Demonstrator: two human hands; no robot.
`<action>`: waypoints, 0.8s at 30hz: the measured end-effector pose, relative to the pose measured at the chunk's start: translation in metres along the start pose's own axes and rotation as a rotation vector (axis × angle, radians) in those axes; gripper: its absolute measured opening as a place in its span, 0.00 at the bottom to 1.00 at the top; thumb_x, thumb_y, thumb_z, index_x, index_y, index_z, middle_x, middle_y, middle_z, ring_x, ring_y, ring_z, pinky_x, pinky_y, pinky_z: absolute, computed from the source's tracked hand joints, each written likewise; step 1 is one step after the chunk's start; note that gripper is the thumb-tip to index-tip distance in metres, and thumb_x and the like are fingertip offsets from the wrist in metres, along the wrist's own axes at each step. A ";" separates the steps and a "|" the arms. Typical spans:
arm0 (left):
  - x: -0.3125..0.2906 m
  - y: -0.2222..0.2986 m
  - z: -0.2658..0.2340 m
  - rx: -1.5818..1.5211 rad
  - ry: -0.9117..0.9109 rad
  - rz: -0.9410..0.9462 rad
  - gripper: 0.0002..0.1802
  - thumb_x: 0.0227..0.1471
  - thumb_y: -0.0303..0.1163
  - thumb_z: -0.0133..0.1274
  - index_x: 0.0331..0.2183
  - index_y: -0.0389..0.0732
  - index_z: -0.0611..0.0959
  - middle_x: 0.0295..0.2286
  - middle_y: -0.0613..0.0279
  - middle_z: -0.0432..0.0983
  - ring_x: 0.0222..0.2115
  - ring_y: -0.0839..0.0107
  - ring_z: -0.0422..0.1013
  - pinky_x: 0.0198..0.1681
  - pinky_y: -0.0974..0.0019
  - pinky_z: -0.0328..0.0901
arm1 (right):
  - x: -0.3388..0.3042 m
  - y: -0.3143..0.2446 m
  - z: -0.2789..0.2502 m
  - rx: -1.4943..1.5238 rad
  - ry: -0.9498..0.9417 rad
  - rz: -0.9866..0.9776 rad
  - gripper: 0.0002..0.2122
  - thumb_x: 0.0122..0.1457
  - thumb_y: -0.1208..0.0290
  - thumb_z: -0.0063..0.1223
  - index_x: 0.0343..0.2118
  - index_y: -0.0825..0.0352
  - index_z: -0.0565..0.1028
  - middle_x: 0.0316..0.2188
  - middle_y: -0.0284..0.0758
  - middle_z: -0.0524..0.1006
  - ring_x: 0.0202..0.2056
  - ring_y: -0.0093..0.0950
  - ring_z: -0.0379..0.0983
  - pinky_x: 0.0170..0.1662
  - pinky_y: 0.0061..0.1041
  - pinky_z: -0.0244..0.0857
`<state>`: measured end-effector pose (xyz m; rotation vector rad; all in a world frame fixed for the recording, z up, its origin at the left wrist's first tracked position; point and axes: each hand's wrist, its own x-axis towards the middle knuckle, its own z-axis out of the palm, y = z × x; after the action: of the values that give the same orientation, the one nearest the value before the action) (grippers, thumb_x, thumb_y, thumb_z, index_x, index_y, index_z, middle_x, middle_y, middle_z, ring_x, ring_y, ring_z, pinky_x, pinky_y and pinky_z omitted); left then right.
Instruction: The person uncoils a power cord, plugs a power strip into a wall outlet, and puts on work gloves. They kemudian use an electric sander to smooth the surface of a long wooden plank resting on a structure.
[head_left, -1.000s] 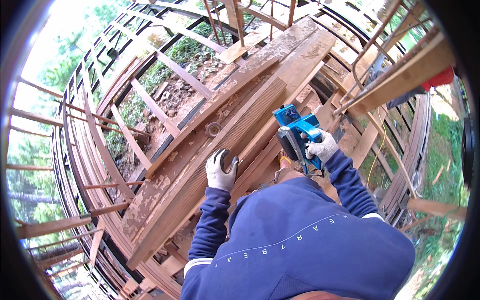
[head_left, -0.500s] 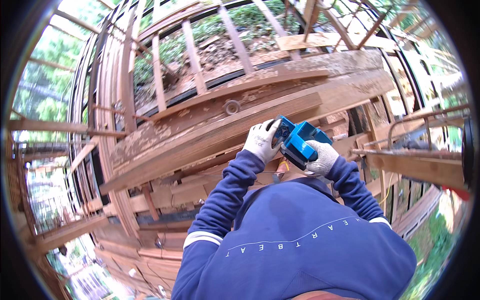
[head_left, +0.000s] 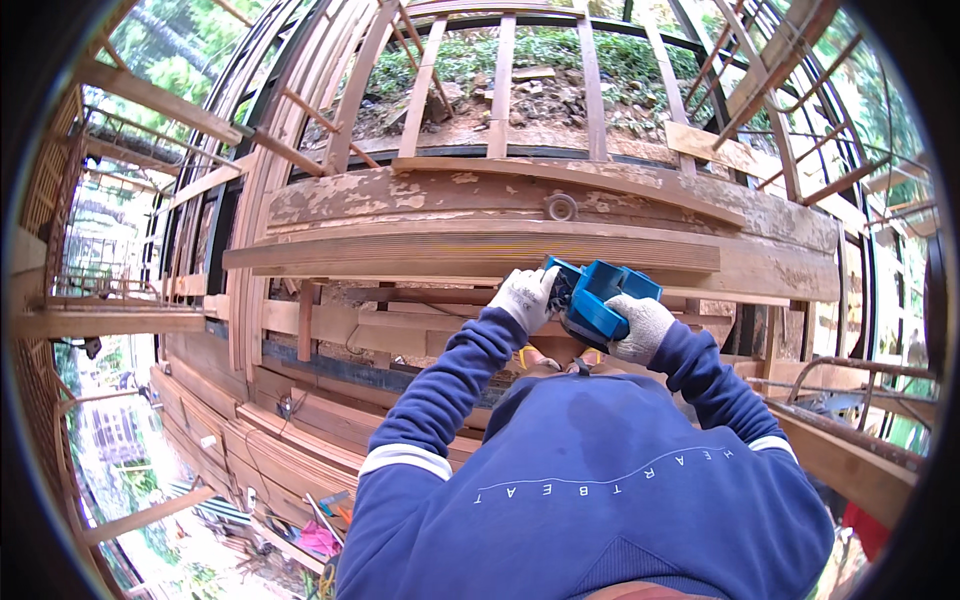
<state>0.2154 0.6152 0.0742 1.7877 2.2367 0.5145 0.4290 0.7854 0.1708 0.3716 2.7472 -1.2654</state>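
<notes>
A blue power planer (head_left: 598, 305) is between my gloved hands, just in front of my body. My left hand (head_left: 526, 299) is closed on its left end, around the dark part there. My right hand (head_left: 641, 328) wraps the rear handle on the right. Beyond the planer lies a long board with a grooved face (head_left: 450, 254), running left to right. The planer overlaps the near edge of this board toward its right end; whether they touch I cannot tell. The planer's underside is hidden.
Behind the grooved board stretches a weathered plank (head_left: 350, 197) bearing a small round ring-like disc (head_left: 561, 207). Stacked boards (head_left: 300, 420) and a cord lie lower left. A wooden rail (head_left: 850, 450) stands at right. My feet (head_left: 535, 358) show below the planer, among timber pieces.
The view has turned, so the boards now run nearly level across it instead of slanting. Both hands stay on the planer, which keeps about the same place before me.
</notes>
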 end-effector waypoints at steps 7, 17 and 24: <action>-0.024 -0.016 -0.022 -0.230 0.123 -0.141 0.37 0.50 0.41 0.65 0.58 0.38 0.72 0.41 0.45 0.81 0.40 0.47 0.78 0.46 0.49 0.71 | 0.039 -0.025 0.000 0.073 -0.099 -0.036 0.20 0.46 0.72 0.64 0.46 0.64 0.80 0.36 0.46 0.83 0.37 0.47 0.82 0.43 0.38 0.75; -0.051 -0.064 -0.081 -0.060 -0.194 0.265 0.35 0.49 0.37 0.67 0.58 0.44 0.74 0.46 0.51 0.80 0.45 0.51 0.77 0.51 0.51 0.70 | 0.059 -0.050 0.015 -0.011 -0.250 -0.123 0.17 0.46 0.69 0.64 0.41 0.65 0.80 0.32 0.48 0.82 0.35 0.48 0.81 0.40 0.39 0.75; -0.070 -0.074 -0.032 -0.115 -0.027 0.022 0.31 0.47 0.38 0.67 0.51 0.39 0.75 0.38 0.47 0.81 0.40 0.46 0.77 0.46 0.49 0.69 | 0.067 -0.059 0.034 -0.017 -0.157 -0.114 0.20 0.46 0.70 0.63 0.46 0.64 0.80 0.36 0.46 0.83 0.38 0.49 0.81 0.42 0.40 0.75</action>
<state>0.1528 0.5289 0.0705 1.7533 2.1262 0.6068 0.3483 0.7348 0.1789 0.1100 2.6772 -1.2370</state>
